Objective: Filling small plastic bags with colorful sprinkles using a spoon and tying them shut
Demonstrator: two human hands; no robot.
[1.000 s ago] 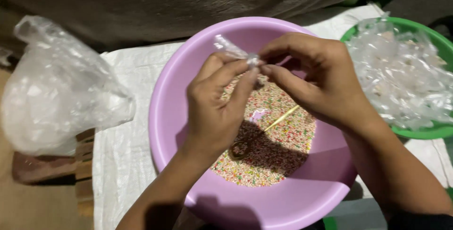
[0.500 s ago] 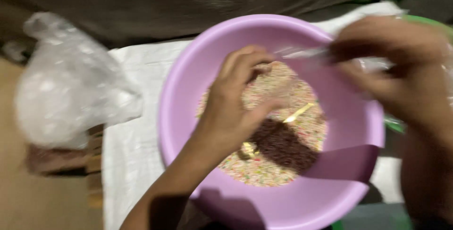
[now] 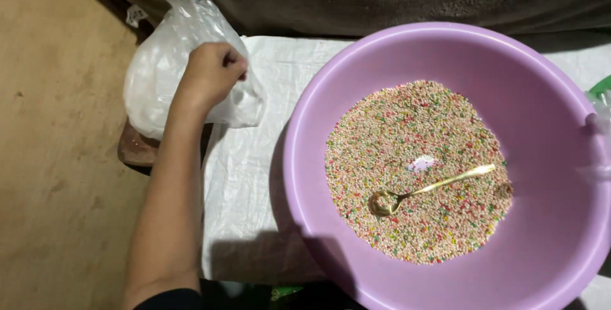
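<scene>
Spillage is my worry: my left hand (image 3: pixel 210 74) has a closed grip on the clear plastic bag (image 3: pixel 167 71), which overhangs the bench (image 3: pixel 251 176) edge and can slide off.

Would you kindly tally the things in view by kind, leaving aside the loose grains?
Plastic bag, gripped by the left hand: 1
Purple basin: 1
Gold spoon: 1
White woven sheet: 1
Green basin, only its edge showing: 1
Total: 5
</scene>
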